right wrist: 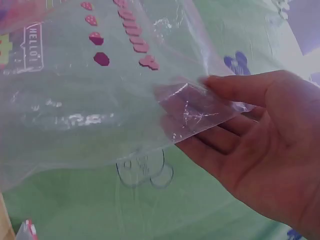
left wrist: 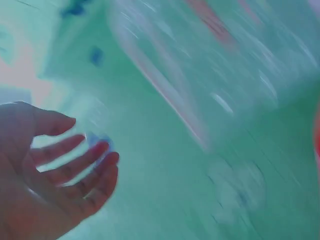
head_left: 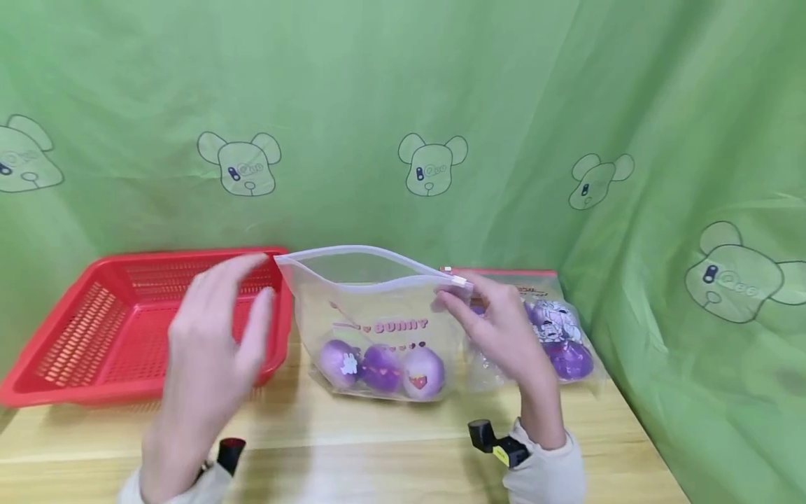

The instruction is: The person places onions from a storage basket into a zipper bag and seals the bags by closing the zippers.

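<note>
A clear zip bag (head_left: 378, 301) with a pale slider strip and pink BUNNY print stands upright on the table, its mouth gaping. Three purple balls (head_left: 380, 367) sit along its bottom. My right hand (head_left: 504, 329) pinches the bag's top right corner beside the white slider (head_left: 462, 281); in the right wrist view, thumb and fingers lie on either side of the film. Near the top left corner, my left hand (head_left: 208, 343) hangs in the air with fingers spread and loosely bent. The left wrist view, though blurred, shows that hand (left wrist: 65, 175) apart from the bag.
A red plastic basket (head_left: 88, 392) stands at the left, partly behind my left hand. Behind my right hand lies another clear bag (head_left: 535, 280) with a red zip strip and purple balls. A green curtain (head_left: 352, 84) closes off the back and right of the wooden table (head_left: 352, 448).
</note>
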`<state>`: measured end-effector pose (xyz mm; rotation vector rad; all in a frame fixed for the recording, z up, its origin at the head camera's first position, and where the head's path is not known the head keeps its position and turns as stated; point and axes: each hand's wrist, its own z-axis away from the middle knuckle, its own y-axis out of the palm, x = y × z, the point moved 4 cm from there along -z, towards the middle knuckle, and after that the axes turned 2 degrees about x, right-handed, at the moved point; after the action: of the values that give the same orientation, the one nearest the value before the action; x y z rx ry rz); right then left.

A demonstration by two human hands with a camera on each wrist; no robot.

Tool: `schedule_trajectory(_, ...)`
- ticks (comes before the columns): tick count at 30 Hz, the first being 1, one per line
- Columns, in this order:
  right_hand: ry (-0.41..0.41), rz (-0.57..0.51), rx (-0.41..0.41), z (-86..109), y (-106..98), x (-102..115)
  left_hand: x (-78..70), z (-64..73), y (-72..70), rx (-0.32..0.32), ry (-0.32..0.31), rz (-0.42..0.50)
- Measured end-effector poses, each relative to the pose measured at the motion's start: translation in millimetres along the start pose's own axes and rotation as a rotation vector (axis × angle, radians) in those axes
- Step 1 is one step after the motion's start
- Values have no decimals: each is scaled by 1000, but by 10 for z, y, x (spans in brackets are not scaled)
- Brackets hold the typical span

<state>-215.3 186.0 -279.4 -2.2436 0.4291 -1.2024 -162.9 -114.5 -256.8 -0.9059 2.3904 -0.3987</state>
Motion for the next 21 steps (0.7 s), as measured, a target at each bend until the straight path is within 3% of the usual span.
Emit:
schedule_trajectory(3, -60, 22, 68, -63, 101, 128, -379, -5, 73, 32, 180, 75)
schedule_trajectory(6, -131, 66, 112, -101, 211, 237, -539, -6, 300, 112, 258, 98)
schedule_trajectory(10, -222, 113, 116, -49, 296, 305, -548, -32, 648, 156, 286, 86)
schedule_trajectory(13, -249, 129, 108, -28, 330, 317, -535, -51, 819, 174, 301, 38)
schedule_trajectory(15, -246, 135, 97, -28, 328, 322, -526, -61, 890, 176, 308, 3)
schedule_trajectory(21, -281, 152, 10, -32, 314, 394, -467, -72, 902, 142, 319, -60)
